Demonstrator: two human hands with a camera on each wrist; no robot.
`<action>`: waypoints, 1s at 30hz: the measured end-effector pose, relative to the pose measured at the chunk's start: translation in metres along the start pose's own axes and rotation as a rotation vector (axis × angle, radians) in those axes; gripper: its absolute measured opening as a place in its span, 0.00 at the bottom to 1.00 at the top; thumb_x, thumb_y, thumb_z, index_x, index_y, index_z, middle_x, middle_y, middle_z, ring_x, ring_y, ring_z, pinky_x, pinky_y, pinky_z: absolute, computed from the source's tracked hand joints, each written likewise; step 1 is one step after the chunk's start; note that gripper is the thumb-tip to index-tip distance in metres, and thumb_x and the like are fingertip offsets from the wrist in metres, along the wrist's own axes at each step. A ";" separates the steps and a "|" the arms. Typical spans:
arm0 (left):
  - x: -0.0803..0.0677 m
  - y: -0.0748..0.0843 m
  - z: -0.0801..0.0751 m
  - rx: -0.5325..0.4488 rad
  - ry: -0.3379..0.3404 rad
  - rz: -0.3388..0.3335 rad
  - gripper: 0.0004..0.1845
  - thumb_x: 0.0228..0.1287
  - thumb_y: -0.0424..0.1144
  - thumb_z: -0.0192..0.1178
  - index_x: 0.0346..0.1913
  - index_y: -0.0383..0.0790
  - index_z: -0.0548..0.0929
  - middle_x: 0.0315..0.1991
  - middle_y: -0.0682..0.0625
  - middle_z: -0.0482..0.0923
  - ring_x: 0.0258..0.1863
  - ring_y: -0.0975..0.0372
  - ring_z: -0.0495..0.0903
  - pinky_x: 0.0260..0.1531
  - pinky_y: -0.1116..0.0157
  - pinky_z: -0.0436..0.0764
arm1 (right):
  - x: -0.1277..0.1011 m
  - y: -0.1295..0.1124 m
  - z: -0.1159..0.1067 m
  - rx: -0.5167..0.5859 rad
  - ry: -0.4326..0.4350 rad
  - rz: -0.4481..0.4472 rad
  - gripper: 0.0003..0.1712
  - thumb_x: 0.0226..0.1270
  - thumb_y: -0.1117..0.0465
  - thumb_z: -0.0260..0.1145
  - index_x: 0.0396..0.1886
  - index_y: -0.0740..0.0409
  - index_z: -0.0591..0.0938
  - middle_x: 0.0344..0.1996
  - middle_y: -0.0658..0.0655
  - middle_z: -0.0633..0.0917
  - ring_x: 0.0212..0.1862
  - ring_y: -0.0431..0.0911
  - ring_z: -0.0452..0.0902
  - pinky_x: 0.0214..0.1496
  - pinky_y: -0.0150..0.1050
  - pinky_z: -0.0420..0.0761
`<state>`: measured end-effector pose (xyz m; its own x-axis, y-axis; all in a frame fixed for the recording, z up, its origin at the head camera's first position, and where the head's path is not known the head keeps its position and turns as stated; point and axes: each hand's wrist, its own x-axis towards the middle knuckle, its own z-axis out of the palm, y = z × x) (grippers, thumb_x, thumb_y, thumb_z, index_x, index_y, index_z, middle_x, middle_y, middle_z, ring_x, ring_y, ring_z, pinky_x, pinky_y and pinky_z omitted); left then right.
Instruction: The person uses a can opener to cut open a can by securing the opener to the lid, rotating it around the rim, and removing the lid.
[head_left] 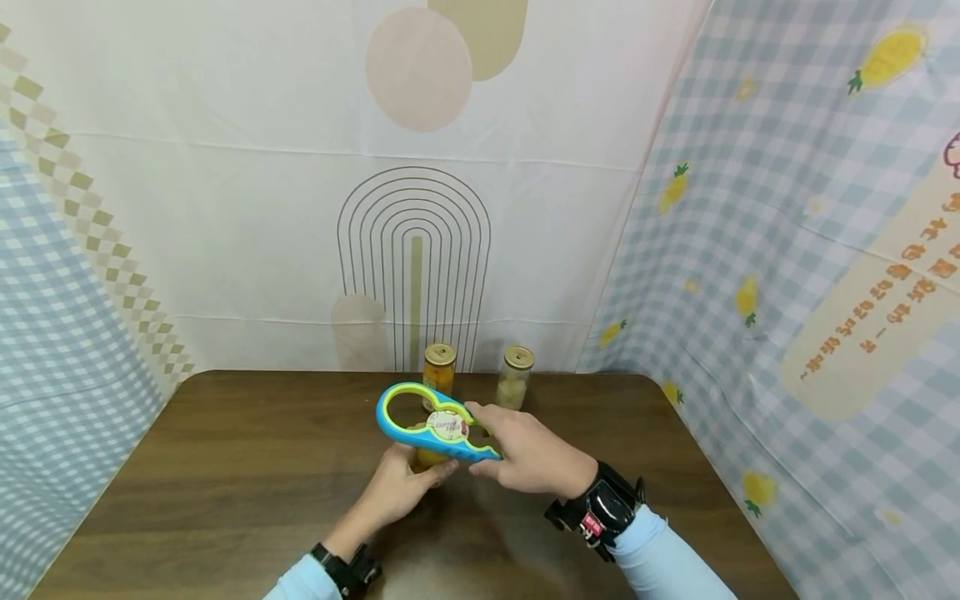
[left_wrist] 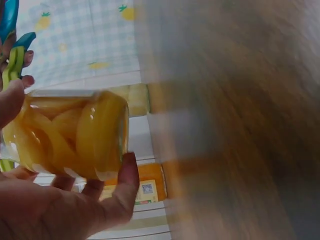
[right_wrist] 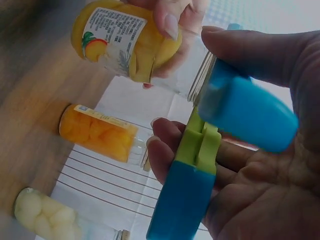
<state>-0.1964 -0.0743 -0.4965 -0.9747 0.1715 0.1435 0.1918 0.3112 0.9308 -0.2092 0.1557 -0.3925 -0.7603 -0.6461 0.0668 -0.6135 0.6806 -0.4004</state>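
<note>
A glass jar of yellow fruit pieces [left_wrist: 75, 130], perhaps peaches, is in my left hand [head_left: 397, 492], whose fingers curl round its side. The right wrist view shows a white label [right_wrist: 112, 35] on this jar. My right hand [head_left: 532, 450] holds a blue and green jar opener [head_left: 442, 446] with several rounded openings. It lies across the top of the jar, against the lid's rim [right_wrist: 202, 75]. My right thumb is on one side of the opener and the fingers on the other. From above, the opener hides most of the jar.
Behind the hands stand a jar of orange fruit [head_left: 439, 371] and a jar of pale round fruit [head_left: 514, 379], both with gold lids. They are near the back edge of the brown wooden table [head_left: 247, 467]. Patterned cloths [head_left: 247, 233] hang behind and at the sides.
</note>
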 end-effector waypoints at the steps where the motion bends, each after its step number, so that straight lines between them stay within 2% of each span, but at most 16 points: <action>1: 0.000 0.000 0.000 -0.006 -0.010 0.002 0.30 0.67 0.46 0.76 0.69 0.52 0.79 0.64 0.51 0.84 0.61 0.59 0.82 0.62 0.54 0.81 | 0.000 0.001 0.000 0.001 0.002 -0.006 0.46 0.69 0.55 0.77 0.82 0.61 0.67 0.75 0.59 0.78 0.73 0.50 0.78 0.72 0.52 0.81; 8: -0.001 -0.005 -0.005 -0.021 -0.095 0.007 0.30 0.70 0.48 0.73 0.71 0.51 0.77 0.66 0.49 0.83 0.63 0.56 0.81 0.64 0.50 0.80 | 0.001 0.006 -0.002 0.018 -0.028 -0.007 0.48 0.69 0.55 0.78 0.83 0.57 0.66 0.77 0.57 0.77 0.77 0.50 0.74 0.75 0.53 0.79; 14: -0.001 -0.007 -0.015 -0.048 -0.185 -0.007 0.35 0.72 0.50 0.71 0.77 0.50 0.71 0.69 0.47 0.80 0.64 0.55 0.79 0.67 0.45 0.78 | 0.005 0.007 -0.006 0.012 -0.079 -0.024 0.49 0.69 0.54 0.78 0.85 0.52 0.64 0.78 0.54 0.75 0.74 0.47 0.76 0.73 0.49 0.81; 20: 0.000 -0.013 -0.021 -0.067 -0.264 0.022 0.35 0.74 0.50 0.69 0.79 0.50 0.70 0.73 0.45 0.78 0.68 0.51 0.80 0.67 0.43 0.80 | 0.009 0.012 -0.006 0.060 -0.118 -0.018 0.49 0.68 0.56 0.78 0.84 0.51 0.66 0.79 0.54 0.75 0.74 0.49 0.77 0.73 0.50 0.82; 25: -0.001 -0.019 -0.022 -0.086 -0.288 0.041 0.35 0.75 0.47 0.69 0.80 0.49 0.69 0.75 0.43 0.76 0.70 0.48 0.78 0.67 0.45 0.81 | 0.011 0.015 -0.003 0.078 -0.147 -0.012 0.49 0.69 0.57 0.78 0.84 0.52 0.66 0.78 0.54 0.75 0.73 0.50 0.78 0.72 0.50 0.82; 30: -0.001 -0.021 -0.022 -0.082 -0.279 0.042 0.36 0.74 0.48 0.69 0.81 0.48 0.69 0.76 0.42 0.75 0.70 0.47 0.78 0.66 0.44 0.82 | 0.012 0.016 -0.001 0.086 -0.148 -0.015 0.48 0.69 0.57 0.78 0.84 0.51 0.65 0.78 0.53 0.75 0.72 0.50 0.79 0.71 0.50 0.82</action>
<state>-0.2017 -0.1016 -0.5086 -0.8944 0.4371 0.0952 0.2105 0.2235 0.9517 -0.2285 0.1597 -0.3970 -0.7077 -0.7039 -0.0601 -0.5991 0.6430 -0.4771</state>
